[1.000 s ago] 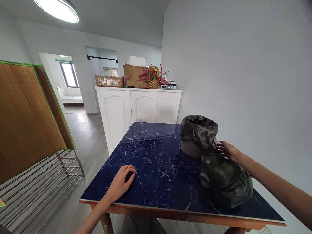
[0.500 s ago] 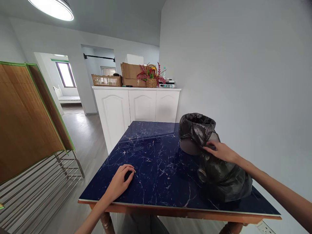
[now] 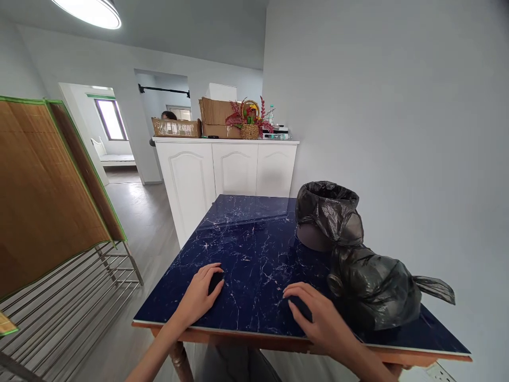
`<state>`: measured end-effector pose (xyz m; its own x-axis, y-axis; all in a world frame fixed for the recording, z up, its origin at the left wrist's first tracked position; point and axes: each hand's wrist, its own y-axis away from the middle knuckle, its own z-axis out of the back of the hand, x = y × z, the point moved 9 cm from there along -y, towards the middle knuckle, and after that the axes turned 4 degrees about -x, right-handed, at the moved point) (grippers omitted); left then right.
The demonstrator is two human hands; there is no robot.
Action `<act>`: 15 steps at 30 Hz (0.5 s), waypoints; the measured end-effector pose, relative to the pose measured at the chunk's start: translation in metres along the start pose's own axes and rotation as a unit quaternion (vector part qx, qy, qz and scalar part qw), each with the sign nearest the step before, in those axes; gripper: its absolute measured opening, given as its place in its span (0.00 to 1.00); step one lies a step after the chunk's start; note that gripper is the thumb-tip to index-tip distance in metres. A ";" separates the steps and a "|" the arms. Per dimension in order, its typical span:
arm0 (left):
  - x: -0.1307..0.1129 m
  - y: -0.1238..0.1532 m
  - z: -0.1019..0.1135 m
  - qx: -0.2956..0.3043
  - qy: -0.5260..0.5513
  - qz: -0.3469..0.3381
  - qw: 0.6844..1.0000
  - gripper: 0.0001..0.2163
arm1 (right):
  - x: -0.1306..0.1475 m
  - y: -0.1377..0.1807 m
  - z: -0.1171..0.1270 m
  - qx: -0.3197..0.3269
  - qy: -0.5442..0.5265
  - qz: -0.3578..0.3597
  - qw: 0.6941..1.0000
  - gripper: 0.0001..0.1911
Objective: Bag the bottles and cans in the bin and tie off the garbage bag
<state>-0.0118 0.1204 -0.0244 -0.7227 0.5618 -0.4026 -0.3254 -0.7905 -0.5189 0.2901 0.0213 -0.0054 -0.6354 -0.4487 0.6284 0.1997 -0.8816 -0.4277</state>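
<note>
My left hand [image 3: 201, 292] rests at the front left of the dark blue marbled table [image 3: 246, 239], thumb and fingers apart, holding nothing. Nearer the middle of the front edge, my right hand [image 3: 314, 313] is likewise open, with nothing between its curled fingers. Just right of it lies a filled black plastic bag [image 3: 382, 289], its loose end sticking out over the table's right side. Behind that bag stands a grey bin [image 3: 314, 237] with a black bin liner [image 3: 330, 204] folded over its rim; the inside of the bin is too dark to make out.
A white cabinet [image 3: 234, 164] stands beyond the table, bearing cardboard boxes [image 3: 177, 128] and a flower basket [image 3: 249, 131]. To the left is a metal rack [image 3: 79, 297] with a bamboo mat [image 3: 47, 196]. A wall runs along the right. Part of a person's head [image 3: 169, 115] shows behind the boxes.
My right hand has left the black bag beside the bin and come down left to the table's front. The bag's loose end now shows. My left hand stays about where it was.
</note>
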 end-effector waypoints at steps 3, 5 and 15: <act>0.002 0.003 -0.008 0.019 -0.028 -0.003 0.999 0.17 | -0.024 0.002 -0.029 -0.012 -0.097 -0.074 0.993 0.14; 0.003 0.004 -0.010 0.025 -0.037 0.001 0.999 0.19 | -0.037 0.003 -0.037 -0.023 -0.118 -0.107 0.987 0.15; 0.004 0.008 -0.012 0.041 -0.055 0.005 0.998 0.20 | -0.055 0.012 -0.033 -0.077 -0.151 -0.152 0.974 0.19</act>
<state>-0.0095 0.1192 -0.0393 -0.7871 0.5267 -0.3210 -0.3629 -0.8162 -0.4495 0.3024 0.0405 -0.0663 -0.3953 -0.2129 0.8936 -0.0935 -0.9584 -0.2697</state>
